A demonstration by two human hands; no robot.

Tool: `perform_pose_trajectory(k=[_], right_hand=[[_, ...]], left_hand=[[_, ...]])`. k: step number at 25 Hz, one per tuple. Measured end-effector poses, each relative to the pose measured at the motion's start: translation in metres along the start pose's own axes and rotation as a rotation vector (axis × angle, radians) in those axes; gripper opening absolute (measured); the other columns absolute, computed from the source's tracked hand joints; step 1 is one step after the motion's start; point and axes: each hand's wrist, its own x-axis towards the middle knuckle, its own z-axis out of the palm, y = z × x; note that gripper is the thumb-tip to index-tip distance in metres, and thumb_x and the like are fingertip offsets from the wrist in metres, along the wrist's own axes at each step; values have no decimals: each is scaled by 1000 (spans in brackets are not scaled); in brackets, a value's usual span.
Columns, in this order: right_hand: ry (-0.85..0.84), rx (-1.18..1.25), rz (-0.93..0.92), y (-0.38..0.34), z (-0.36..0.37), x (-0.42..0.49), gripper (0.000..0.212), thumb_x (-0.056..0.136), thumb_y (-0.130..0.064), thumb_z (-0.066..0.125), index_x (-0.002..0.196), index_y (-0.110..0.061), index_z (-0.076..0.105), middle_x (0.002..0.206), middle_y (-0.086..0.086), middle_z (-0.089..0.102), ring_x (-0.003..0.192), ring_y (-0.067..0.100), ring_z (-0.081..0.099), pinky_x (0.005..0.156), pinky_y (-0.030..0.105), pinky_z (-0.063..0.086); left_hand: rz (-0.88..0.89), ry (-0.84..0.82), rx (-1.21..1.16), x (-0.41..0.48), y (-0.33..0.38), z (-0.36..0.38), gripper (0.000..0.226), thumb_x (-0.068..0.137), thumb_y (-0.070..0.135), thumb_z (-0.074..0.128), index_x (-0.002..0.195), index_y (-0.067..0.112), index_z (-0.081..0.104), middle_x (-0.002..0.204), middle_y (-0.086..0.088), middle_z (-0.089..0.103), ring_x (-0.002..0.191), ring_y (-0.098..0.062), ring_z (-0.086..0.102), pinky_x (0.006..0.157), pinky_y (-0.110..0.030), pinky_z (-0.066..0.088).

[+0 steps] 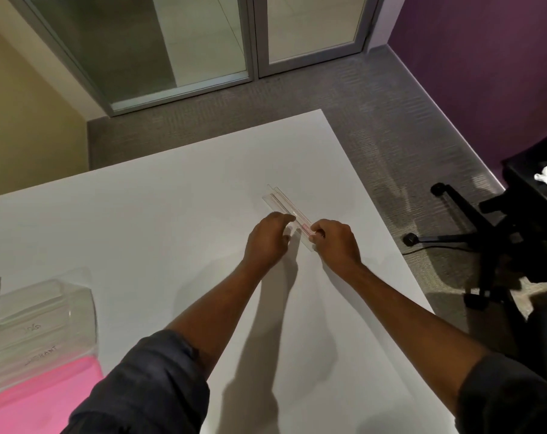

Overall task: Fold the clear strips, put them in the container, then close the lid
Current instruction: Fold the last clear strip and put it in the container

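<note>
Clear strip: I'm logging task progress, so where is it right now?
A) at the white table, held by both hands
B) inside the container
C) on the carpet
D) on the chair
A: the left hand and right hand both grip the clear strip at the white table, while the container stands apart at the lower left.

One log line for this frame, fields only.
stage: strip handling | left hand: grips clear strip | right hand: pinches near end | container: apart, left edge of table
</note>
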Motion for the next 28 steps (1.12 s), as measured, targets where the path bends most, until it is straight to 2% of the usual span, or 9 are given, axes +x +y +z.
perform_pose_trajectory(k=[3,8,10,12,14,18,24,26,28], right_hand=[[13,47,-9,7,2,3,8,96,-11,73,103,-8,78,105,10,81,92,27,76,76,33,63],[10,157,31,16,2,9,7,93,-3,73,95,-7,79,99,9,81,87,24,75,74,41,66],[7,177,53,18,-1,13,7,94,-4,73,96,-7,79,101,9,81,89,23,76,75,42,67],[4,201,72,22,-6,18,9,95,-3,72,98,-6,80,102,11,81,92,26,77,75,42,67],[0,236,97,25,-12,23,10,95,-3,70,97,-6,80,100,11,81,90,27,78,75,43,68],[4,303,140,31,-25,38,14,95,-1,68,98,-5,81,97,11,81,88,26,78,77,43,68],[41,357,124,40,-31,57,18,95,-4,69,107,-8,82,101,9,79,88,20,73,90,46,64],[4,358,53,43,-31,61,25,93,-13,78,118,-13,79,116,6,73,100,20,71,88,38,64],[-118,290,-37,48,-28,63,58,80,-25,92,133,-21,69,133,-3,61,113,10,62,85,17,58]], left_hand=[[64,23,138,12,0,1,52,94,7,65,144,20,61,152,-2,56,134,-26,60,90,-43,62],[132,10,254,27,-2,-3,56,93,2,63,145,19,56,149,2,56,130,-23,62,81,-41,64],[192,-7,310,34,-3,-7,56,92,0,65,145,16,58,148,-2,59,136,-26,60,91,-44,62],[262,-38,381,42,-4,-8,54,92,0,67,144,11,60,150,-7,60,149,-31,49,109,-45,54],[301,-60,431,49,-6,-8,55,94,0,66,147,11,58,153,-9,58,154,-33,43,117,-45,46],[339,-63,480,58,-11,-5,63,93,1,64,153,12,51,156,-7,55,153,-30,43,122,-44,36],[349,-80,494,73,-10,-2,70,91,2,70,156,10,48,155,-11,56,147,-33,49,121,-46,37],[347,-91,496,78,-11,-1,72,91,2,71,158,11,46,157,-12,55,148,-34,48,123,-47,35],[342,-87,509,81,-11,1,73,92,1,70,159,12,44,157,-12,55,147,-33,49,123,-48,36]])
